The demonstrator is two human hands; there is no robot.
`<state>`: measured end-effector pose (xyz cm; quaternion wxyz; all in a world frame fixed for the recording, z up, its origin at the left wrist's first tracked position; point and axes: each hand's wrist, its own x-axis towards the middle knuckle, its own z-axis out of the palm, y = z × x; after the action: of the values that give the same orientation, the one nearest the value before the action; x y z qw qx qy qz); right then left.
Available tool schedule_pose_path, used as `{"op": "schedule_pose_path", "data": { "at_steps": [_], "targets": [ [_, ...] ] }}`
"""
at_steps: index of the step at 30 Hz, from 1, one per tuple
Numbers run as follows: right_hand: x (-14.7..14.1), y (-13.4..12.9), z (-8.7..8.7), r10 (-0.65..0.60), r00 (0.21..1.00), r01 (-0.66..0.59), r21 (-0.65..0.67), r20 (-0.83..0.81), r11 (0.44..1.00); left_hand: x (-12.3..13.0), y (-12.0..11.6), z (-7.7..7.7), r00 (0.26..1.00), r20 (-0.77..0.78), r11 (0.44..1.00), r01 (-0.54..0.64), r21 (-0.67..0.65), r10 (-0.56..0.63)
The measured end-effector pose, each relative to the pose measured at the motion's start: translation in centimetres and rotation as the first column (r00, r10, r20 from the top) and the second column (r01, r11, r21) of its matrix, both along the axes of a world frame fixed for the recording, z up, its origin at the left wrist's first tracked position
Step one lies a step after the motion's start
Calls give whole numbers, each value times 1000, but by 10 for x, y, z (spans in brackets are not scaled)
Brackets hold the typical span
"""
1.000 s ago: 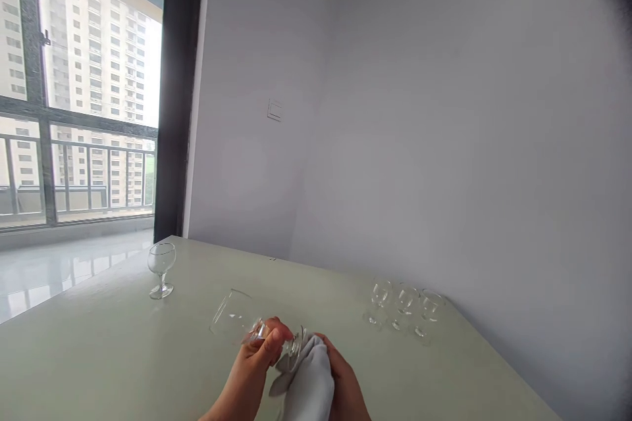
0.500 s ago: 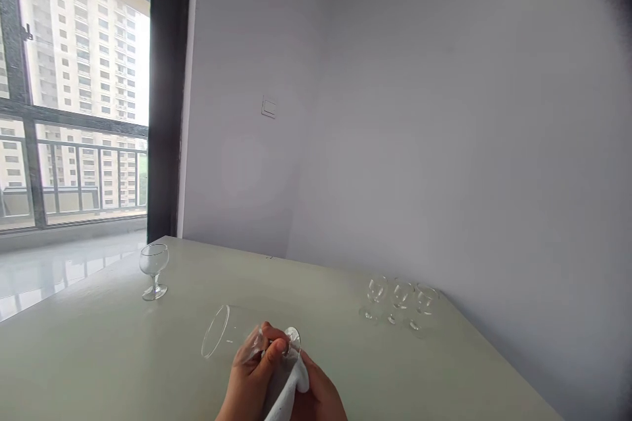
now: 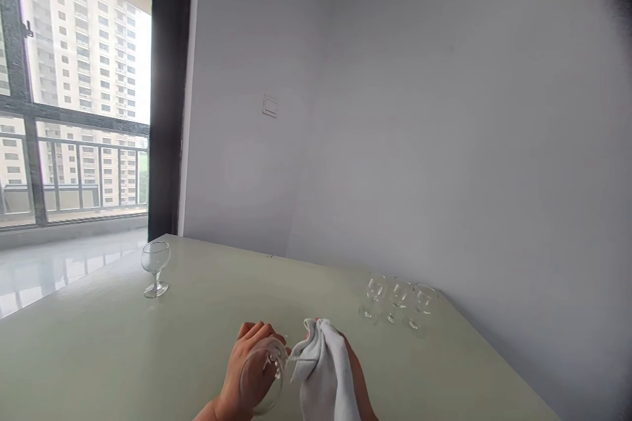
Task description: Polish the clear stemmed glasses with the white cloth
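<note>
My left hand (image 3: 247, 365) is closed around the stem end of a clear wine glass (image 3: 263, 378), whose round bowl opens toward me. Just to the right, my right hand (image 3: 353, 365) grips a light grey cloth (image 3: 323, 368) that covers most of its fingers and hangs down in front. The cloth's left edge comes close to the glass; whether they touch I cannot tell. The foot of this glass is largely hidden behind the left fingers.
One stemmed glass (image 3: 155, 268) stands upright at the table's left. Three more wine glasses (image 3: 399, 299) stand in a row at the right, near the wall (image 3: 419, 145). The pale table (image 3: 207, 289) reaches back to the wall; a window (image 3: 89, 112) is at the left.
The glass has turned from lying sideways, rim to the left, to having its rim toward me. The cloth has come away from its foot and moved right with my right hand.
</note>
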<state>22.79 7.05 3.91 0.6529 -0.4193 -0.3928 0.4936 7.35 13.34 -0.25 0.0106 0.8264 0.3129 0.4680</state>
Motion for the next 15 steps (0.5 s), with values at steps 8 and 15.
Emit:
{"op": "schedule_pose_path", "data": {
  "at_steps": [8, 15],
  "targets": [
    [11, 2, 8, 55, 998, -50, -130, 42, 990, -1, -8, 17, 955, 264, 926, -29, -376, 137],
    [-23, -2, -23, 56, 907, -69, 16, 417, 998, 16, -37, 25, 864, 504, 744, 341, -574, -7]
  ]
}}
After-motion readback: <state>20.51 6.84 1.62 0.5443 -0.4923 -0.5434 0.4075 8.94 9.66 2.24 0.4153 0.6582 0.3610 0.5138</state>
